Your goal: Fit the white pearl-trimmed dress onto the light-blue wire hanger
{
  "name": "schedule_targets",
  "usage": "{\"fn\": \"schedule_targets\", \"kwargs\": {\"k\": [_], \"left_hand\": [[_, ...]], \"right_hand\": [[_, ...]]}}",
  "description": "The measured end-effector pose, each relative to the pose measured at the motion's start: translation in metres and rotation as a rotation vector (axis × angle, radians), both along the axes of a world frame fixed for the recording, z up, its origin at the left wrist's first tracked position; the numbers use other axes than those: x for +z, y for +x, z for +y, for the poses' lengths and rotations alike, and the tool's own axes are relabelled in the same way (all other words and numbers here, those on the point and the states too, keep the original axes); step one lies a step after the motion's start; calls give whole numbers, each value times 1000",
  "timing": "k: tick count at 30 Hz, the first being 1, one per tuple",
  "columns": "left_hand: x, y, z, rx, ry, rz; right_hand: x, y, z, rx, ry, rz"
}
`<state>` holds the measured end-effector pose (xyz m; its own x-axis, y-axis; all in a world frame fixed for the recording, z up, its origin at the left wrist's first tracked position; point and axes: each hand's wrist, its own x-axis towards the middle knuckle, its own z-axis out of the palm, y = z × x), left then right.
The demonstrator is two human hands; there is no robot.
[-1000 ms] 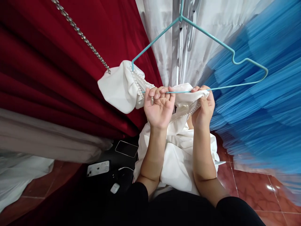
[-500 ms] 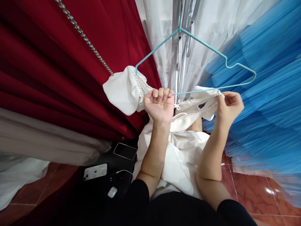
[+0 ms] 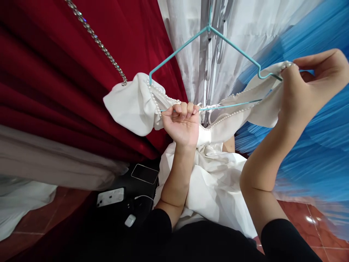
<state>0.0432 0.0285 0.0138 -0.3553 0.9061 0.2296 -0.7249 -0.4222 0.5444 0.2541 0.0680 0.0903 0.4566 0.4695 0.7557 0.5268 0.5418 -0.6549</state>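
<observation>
A teal wire hanger (image 3: 180,48) hangs in front of me. A white dress (image 3: 215,182) with pearl trim droops from it; one puffed sleeve (image 3: 131,105) sits over the hanger's left end. My left hand (image 3: 181,123) is fisted round the hanger's bottom bar and the neckline. Up at the right, my right hand (image 3: 308,87) pinches the pearl-edged shoulder of the dress at the hanger's right end, with the fabric stretched taut between the two hands.
Dark red fabric (image 3: 54,72) with a silver chain (image 3: 95,38) hangs at the left, a blue tulle skirt (image 3: 316,145) at the right, white cloth (image 3: 240,25) behind. Two phones (image 3: 110,197) and a charger lie on something black over red floor tiles (image 3: 294,214).
My right hand has gone up and to the right, drawing the dress's shoulder out along the hanger to its right end. The left hand has kept its hold on the bar.
</observation>
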Motion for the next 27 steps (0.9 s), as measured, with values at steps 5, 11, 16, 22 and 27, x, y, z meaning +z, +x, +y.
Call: {"fn": "schedule_targets", "kwargs": {"k": [5,11,16,22,27], "left_hand": [[1,-2,0,-22,-9,-64],[-2,-8,3,-1,-30,36],[-2,-8,1,-29,34,9],[-3,-5,-2,-21,-5,15],[-17,-8,-27,-81,-118,139]], "right_hand": [[5,-33,-17,236,-27,-58],[-22,-59,-72,404,-191,179],[-68,-78,-65,761,-694,271],[-74,-101,-50,1051,-390,876],[-90,-103,-54,1327,-304,1064]]}}
